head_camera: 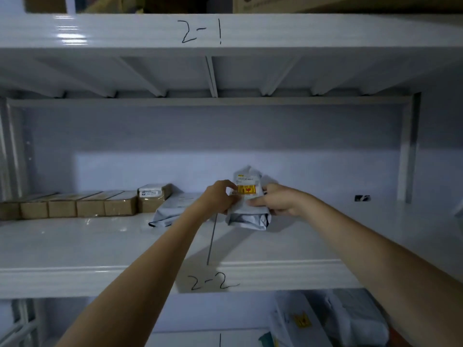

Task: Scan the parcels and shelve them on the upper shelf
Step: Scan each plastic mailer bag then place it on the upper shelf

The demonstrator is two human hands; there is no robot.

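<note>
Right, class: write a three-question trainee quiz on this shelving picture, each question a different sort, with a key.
1. True or false: the grey parcel is held by both the left hand and the right hand.
2. Which label is written on the shelf edge below the parcel? A) 2-1 B) 2-2 C) 3-1
3. Fill in: the row of brown boxes stands to the ___ of the parcel.

Key: 1 true; 2 B; 3 left.
</note>
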